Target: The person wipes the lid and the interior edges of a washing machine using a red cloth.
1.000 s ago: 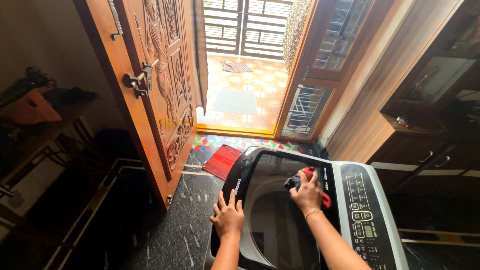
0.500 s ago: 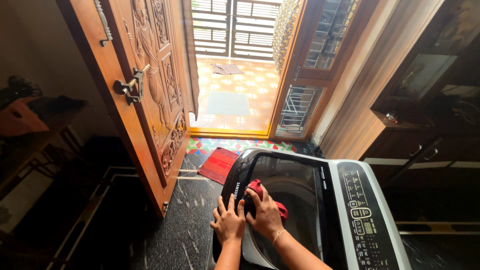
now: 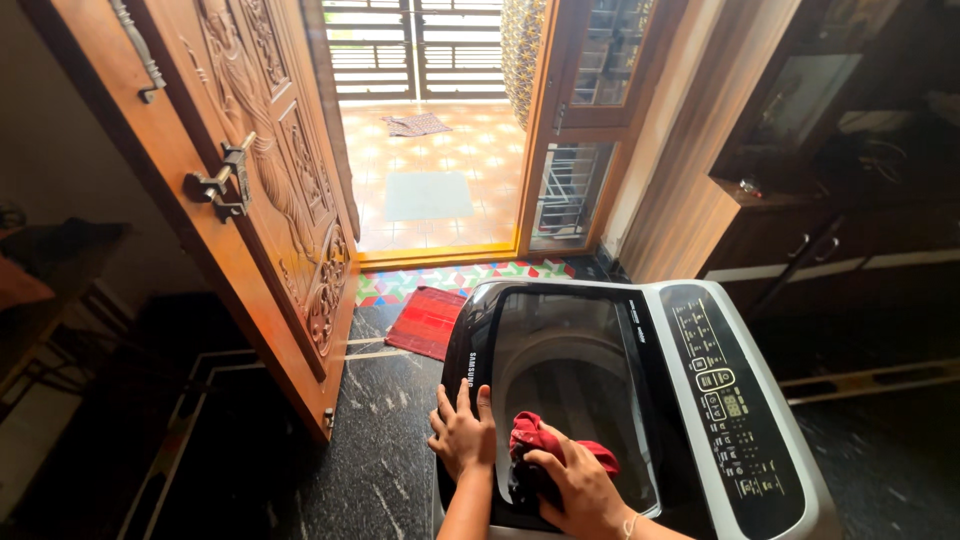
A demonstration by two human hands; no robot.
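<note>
The red cloth (image 3: 548, 440) lies bunched on the near end of the dark glass lid (image 3: 565, 370) of the top-loading washing machine (image 3: 760, 440), pressed down under the right hand (image 3: 575, 485), whose fingers are curled over the wad and grip it. The left hand (image 3: 463, 432) rests just beside it on the lid's left rim, flat, fingers together and pointing away, holding nothing.

The glass is smooth and glossy, so a hard push on the bunched cloth could let it skid from under the palm and drop over the near edge or the left side to the dark speckled stone floor (image 3: 390, 440). The cloth covers little of the lid as wadded. The grey control panel (image 3: 730, 400) with its buttons sits close on the right; a wide sweep could press one.

The near edge of the machine and both forearms are cut off by the frame. A darker patch shows under the red cloth, perhaps a second fold or a shadow; it is hard to tell. The drum appears only dimly through the glass. The left side of the room beyond the carved wooden door (image 3: 250, 190) is too dark to read, as is the cabinet (image 3: 840, 200) on the right.
</note>
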